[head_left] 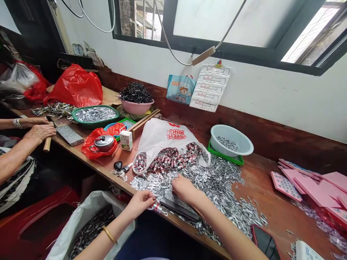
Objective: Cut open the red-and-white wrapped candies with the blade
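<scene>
Over at the far left, a co-worker's hands (38,131) rest on the bench (271,202), one curled around a wooden handle (47,144), beside a flat grey block (69,134) and a green tray (94,115) of small metal pieces. Moving along, we pass a little lidded pot (103,142) sitting on a red bag (93,153), a small carton (126,140) and a bunch of keys (120,168).

Then come our own hands. Our left hand (141,202) sits at the bench edge, its fingers pressed together in a pinch on a small capped metal tube (158,208). The tube lies roughly level, its long axis running left to right, with the free end pointing right toward a dark flat bar (179,209) lying along the edge. Our right hand (184,188) is palm down on the heap of silver pieces (217,180), fingers curled into it (whether they have one nipped we cannot tell).

To do this well, we would judge it best to keep the tube steady and level in the pinch, and to pick out a single piece from the heap, not a cluster.

Behind the heap lies a white plastic bag (168,135) spilling red-and-silver tubes, further right a pale blue bowl (231,139), and at the far right pink cards (311,182).
</scene>
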The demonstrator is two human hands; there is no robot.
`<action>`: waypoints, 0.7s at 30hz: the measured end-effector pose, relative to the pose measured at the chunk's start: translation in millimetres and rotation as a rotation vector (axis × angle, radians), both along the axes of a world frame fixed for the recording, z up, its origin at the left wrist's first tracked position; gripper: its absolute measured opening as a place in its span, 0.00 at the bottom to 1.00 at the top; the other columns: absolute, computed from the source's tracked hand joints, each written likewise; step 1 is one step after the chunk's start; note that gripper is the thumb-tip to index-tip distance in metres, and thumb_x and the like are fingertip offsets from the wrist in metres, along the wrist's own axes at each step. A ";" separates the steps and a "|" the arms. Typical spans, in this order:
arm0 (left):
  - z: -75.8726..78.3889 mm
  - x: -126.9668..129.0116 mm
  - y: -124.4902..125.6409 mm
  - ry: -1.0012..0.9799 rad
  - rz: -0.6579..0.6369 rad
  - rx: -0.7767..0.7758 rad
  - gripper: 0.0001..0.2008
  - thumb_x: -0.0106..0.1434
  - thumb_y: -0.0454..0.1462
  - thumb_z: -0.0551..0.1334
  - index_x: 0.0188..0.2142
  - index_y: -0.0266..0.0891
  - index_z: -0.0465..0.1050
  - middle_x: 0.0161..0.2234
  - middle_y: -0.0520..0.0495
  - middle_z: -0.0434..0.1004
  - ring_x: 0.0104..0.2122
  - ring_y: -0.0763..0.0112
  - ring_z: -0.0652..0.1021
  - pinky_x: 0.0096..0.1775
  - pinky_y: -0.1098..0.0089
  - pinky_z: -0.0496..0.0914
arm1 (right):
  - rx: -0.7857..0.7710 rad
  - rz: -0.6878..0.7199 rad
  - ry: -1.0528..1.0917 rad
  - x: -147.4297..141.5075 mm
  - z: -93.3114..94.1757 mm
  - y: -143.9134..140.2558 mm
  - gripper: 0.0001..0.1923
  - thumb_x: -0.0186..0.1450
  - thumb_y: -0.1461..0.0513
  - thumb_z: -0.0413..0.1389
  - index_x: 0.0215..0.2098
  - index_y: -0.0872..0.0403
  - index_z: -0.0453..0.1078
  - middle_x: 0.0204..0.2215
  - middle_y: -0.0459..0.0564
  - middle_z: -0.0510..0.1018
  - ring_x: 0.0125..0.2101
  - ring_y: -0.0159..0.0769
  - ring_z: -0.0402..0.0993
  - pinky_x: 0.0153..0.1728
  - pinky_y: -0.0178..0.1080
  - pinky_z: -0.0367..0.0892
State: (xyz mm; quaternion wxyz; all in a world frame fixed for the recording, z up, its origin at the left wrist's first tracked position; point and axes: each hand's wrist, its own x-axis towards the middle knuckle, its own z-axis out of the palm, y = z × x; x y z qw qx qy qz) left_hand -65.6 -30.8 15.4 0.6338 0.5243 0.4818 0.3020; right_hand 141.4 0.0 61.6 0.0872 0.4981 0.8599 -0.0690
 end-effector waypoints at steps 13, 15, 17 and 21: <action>0.5 11.1 24.1 0.105 -0.127 -0.071 0.15 0.43 0.45 0.66 0.22 0.37 0.67 0.19 0.58 0.65 0.21 0.74 0.68 0.28 0.70 0.70 | -0.176 0.069 0.641 -2.3 11.1 -25.9 0.11 0.60 0.73 0.51 0.34 0.53 0.71 0.32 0.44 0.74 0.32 0.30 0.69 0.34 0.30 0.61; 0.2 12.5 26.3 0.131 -0.140 -0.074 0.13 0.43 0.43 0.66 0.22 0.36 0.67 0.19 0.57 0.65 0.21 0.74 0.68 0.27 0.70 0.70 | -0.234 0.046 0.667 -5.0 4.5 -23.3 0.13 0.57 0.75 0.53 0.30 0.54 0.73 0.30 0.44 0.74 0.31 0.30 0.69 0.33 0.30 0.61; 0.8 13.7 27.7 0.150 -0.154 -0.074 0.12 0.43 0.42 0.65 0.22 0.36 0.67 0.19 0.57 0.66 0.20 0.74 0.69 0.26 0.71 0.69 | -0.254 0.024 0.662 -8.6 -3.7 -19.8 0.13 0.55 0.76 0.53 0.29 0.54 0.73 0.28 0.44 0.74 0.30 0.30 0.69 0.32 0.30 0.61; 3.1 14.8 28.1 0.161 -0.173 -0.066 0.12 0.43 0.42 0.65 0.21 0.37 0.66 0.19 0.58 0.64 0.21 0.74 0.69 0.27 0.70 0.70 | -0.198 0.048 0.616 -14.7 -16.0 -17.1 0.13 0.54 0.76 0.51 0.29 0.54 0.70 0.27 0.43 0.73 0.29 0.30 0.67 0.30 0.30 0.56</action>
